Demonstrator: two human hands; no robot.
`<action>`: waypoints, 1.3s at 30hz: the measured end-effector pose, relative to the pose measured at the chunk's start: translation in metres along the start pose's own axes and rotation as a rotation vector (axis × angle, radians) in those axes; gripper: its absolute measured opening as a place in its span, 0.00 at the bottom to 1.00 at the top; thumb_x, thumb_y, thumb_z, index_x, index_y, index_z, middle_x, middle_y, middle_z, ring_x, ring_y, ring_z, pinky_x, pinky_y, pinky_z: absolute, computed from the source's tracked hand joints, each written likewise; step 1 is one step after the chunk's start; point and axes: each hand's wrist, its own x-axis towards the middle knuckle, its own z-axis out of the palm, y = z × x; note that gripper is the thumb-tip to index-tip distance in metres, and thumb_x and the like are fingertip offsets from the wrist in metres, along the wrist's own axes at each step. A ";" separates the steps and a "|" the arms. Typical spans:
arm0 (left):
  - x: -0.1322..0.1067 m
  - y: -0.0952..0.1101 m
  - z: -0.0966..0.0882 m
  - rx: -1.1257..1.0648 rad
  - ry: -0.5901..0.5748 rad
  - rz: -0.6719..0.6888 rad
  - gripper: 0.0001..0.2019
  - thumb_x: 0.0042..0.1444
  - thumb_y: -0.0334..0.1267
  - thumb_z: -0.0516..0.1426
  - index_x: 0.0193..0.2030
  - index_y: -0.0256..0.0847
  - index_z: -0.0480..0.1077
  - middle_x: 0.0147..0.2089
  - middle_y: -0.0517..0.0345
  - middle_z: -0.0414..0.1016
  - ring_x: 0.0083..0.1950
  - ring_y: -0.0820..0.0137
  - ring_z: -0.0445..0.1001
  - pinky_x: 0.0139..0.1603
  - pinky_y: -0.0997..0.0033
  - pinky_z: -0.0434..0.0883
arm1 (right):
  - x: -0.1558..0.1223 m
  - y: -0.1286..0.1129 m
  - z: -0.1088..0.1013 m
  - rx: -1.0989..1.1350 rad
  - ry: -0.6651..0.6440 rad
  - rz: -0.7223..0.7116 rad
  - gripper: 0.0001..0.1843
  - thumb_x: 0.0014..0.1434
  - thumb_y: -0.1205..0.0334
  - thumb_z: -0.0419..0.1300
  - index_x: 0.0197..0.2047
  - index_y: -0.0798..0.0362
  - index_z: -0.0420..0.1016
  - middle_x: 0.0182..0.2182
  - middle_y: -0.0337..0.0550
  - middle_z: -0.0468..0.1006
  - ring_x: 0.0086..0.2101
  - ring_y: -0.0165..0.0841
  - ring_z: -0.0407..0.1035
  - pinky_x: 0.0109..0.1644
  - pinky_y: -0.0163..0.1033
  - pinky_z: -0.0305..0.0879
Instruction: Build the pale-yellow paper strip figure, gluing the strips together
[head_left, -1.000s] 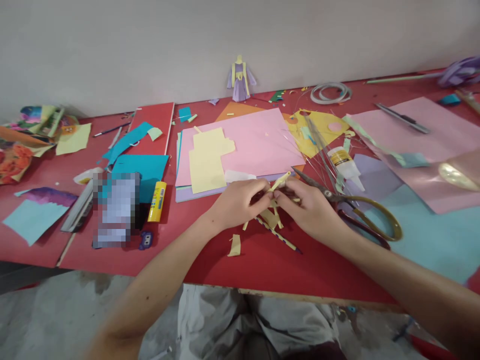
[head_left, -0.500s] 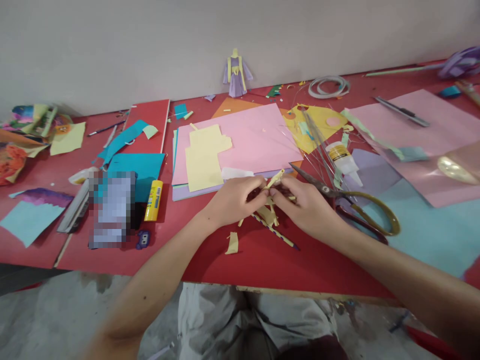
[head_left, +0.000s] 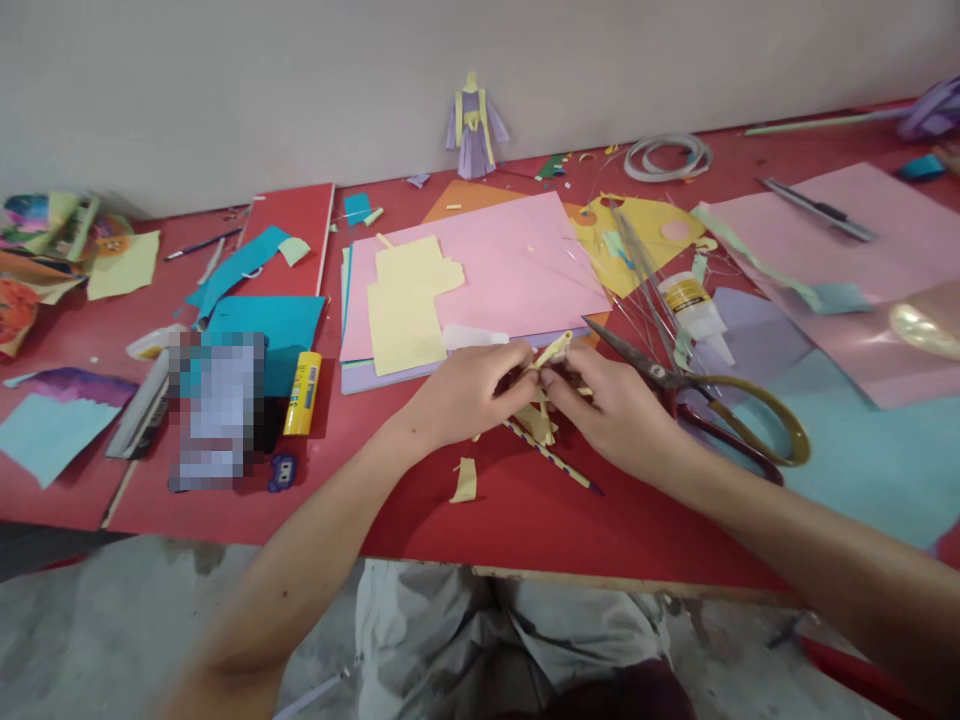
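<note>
1. Pinched thumb-to-finger, my left hand (head_left: 480,395) and right hand (head_left: 611,390) nearly meet, each closed on the small yellow paper piece (head_left: 556,347); my curled fingers hide the exact contact.
2. That piece sits between my fingertips, above the red table (head_left: 420,530) and in front of the pink sheet (head_left: 510,270).
3. Pressing too hard could crease it, I judge, since the paper looks thin; pulling my hands apart unevenly could tear it.
4. My right hand is just beside the scissors (head_left: 660,373), so a careless sideways shift might nudge them or catch the blades.
5. Counted: one dotted pencil (head_left: 551,455) below my hands, one loose yellow scrap (head_left: 465,480) to its left, one pair of scissors, one glue stick (head_left: 303,393), one glue bottle (head_left: 694,308) and one paper figure (head_left: 474,130) upright by the wall. Bits under my fingers overlap too much to count.
</note>
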 end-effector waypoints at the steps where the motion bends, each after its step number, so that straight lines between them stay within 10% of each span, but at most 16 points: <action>1: 0.000 0.000 0.000 -0.001 -0.002 -0.002 0.07 0.62 0.37 0.50 0.33 0.40 0.62 0.28 0.63 0.66 0.28 0.75 0.63 0.30 0.73 0.57 | 0.000 0.001 0.000 0.002 0.004 -0.002 0.05 0.64 0.62 0.50 0.37 0.52 0.65 0.30 0.40 0.76 0.31 0.32 0.71 0.32 0.34 0.62; 39: 0.000 0.000 0.002 0.015 0.011 -0.002 0.09 0.61 0.37 0.50 0.29 0.40 0.58 0.26 0.64 0.62 0.27 0.75 0.61 0.29 0.74 0.55 | 0.001 0.001 -0.001 0.012 -0.008 -0.040 0.06 0.64 0.64 0.50 0.35 0.51 0.66 0.29 0.40 0.74 0.29 0.31 0.68 0.31 0.33 0.61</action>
